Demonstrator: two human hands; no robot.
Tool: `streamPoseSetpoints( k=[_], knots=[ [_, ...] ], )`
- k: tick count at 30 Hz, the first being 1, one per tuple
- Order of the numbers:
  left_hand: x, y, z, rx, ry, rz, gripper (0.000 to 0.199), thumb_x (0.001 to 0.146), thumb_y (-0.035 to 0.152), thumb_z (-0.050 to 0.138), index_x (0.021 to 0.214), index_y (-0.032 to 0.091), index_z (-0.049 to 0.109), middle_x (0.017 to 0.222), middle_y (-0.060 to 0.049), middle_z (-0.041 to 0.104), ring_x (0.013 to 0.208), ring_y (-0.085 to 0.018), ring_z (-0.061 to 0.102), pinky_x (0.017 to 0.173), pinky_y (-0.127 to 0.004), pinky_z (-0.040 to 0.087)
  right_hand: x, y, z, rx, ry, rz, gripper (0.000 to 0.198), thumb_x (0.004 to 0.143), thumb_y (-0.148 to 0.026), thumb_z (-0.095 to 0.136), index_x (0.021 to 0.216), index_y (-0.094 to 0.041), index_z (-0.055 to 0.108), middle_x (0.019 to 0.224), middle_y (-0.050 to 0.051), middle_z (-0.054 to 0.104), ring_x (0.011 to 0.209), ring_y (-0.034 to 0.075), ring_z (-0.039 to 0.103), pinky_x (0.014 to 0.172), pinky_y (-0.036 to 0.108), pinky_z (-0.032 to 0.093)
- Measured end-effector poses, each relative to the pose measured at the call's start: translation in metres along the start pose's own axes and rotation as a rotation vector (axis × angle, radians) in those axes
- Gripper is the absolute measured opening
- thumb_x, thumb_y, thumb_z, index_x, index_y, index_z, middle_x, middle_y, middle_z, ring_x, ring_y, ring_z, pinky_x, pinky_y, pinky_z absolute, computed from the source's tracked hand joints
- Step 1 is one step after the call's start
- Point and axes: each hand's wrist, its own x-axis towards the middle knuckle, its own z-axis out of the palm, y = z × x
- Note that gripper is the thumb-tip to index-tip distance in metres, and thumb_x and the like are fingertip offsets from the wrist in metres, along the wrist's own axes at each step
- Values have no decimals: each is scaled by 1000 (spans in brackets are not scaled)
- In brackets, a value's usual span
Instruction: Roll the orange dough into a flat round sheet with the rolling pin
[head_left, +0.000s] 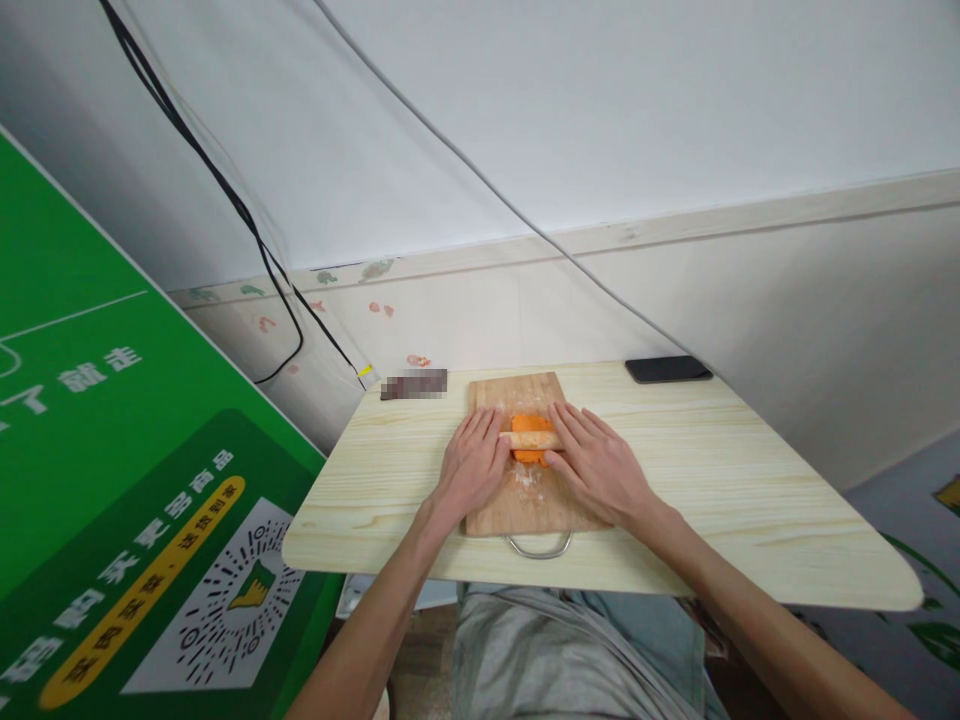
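Note:
A light wooden rolling pin (529, 441) lies crosswise over a flattened orange piece of dough (531, 424). My left hand (474, 462) rests on the pin's left end, its fingers stretched out and pointing away from me. On the other end is my right hand (596, 455), also with straight fingers, its thumb beside the dough's near edge. Both palms hide the ends of the pin. Under the dough is a wooden cutting board (487, 520), dusted with white powder, with a metal handle (540, 552) at its near side.
The pale wood-grain table (720, 500) meets the wall at the back. A black phone (667, 369) lies at the back right, and a blurred-out dark item (414, 384) at the back left. A green printed panel (172, 400) stands left of the table. Cables (480, 170) run along the wall.

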Motion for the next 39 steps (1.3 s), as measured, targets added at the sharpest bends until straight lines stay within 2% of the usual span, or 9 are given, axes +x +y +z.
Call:
streamPoseSetpoints(
  k=[4, 8, 15, 19, 22, 26, 31, 34, 39],
  knots=[
    [-9, 3, -2, -28, 15, -4, 55, 113, 37, 32, 159, 12, 49, 164, -17, 53, 156, -28, 47, 130, -52, 38, -10, -4, -1, 28, 11, -26, 74, 112, -55, 33, 170, -10, 34, 166, 21, 49, 156, 33, 44, 128, 56, 38],
    [-8, 3, -2, -26, 16, -9, 56, 113, 37, 32, 159, 10, 49, 164, -18, 52, 157, -28, 46, 132, -51, 35, -9, -3, -1, 25, 4, -10, 72, 112, -55, 31, 168, -9, 39, 165, 20, 50, 155, 32, 46, 128, 53, 38],
    [12, -3, 7, 12, 14, -39, 56, 114, 37, 27, 156, 8, 52, 161, -20, 56, 156, -29, 48, 131, -51, 35, 24, 12, 0, 0, -101, 40, 72, 113, -50, 20, 158, -4, 53, 158, 21, 58, 151, 33, 51, 125, 52, 39],
    [29, -10, 11, 39, 52, -40, 56, 114, 36, 28, 152, 5, 55, 161, -22, 55, 160, -33, 40, 131, -55, 33, 40, 26, 3, 25, -93, 9, 66, 114, -44, 18, 160, -11, 51, 161, 15, 58, 151, 32, 49, 123, 54, 37],
    [42, -17, 11, 29, 35, -32, 52, 114, 36, 29, 146, 9, 61, 159, -18, 58, 160, -34, 40, 132, -56, 32, 46, 35, -1, 95, -58, -41, 58, 113, -43, 26, 157, -19, 57, 147, 12, 70, 135, 31, 59, 115, 52, 41],
    [54, -27, 12, -42, 17, -71, 47, 114, 36, 32, 140, 15, 64, 155, -15, 62, 155, -31, 47, 130, -56, 35, 45, 43, -8, 114, 10, -35, 44, 105, -43, 51, 136, -20, 73, 121, 14, 77, 111, 32, 63, 101, 51, 42],
    [55, -30, 11, -210, 163, -53, 38, 113, 35, 38, 132, 19, 66, 138, -12, 72, 139, -26, 61, 127, -50, 41, 37, 56, -5, 216, -49, -146, 36, 105, -33, 54, 132, -23, 75, 118, 13, 75, 111, 30, 63, 95, 47, 44],
    [52, -28, 10, -328, 280, -109, 37, 113, 37, 38, 132, 19, 64, 134, -13, 72, 130, -24, 65, 119, -45, 49, 35, 63, 0, 261, -41, -152, 38, 108, -31, 50, 137, -23, 73, 118, 14, 74, 112, 30, 62, 95, 46, 48],
    [47, -29, 6, -424, 451, -220, 35, 111, 35, 43, 138, 19, 58, 133, -15, 70, 129, -25, 65, 117, -45, 51, 34, 74, 6, 269, 33, -117, 42, 109, -30, 47, 142, -20, 70, 121, 17, 72, 113, 32, 60, 97, 50, 52]
  ],
)
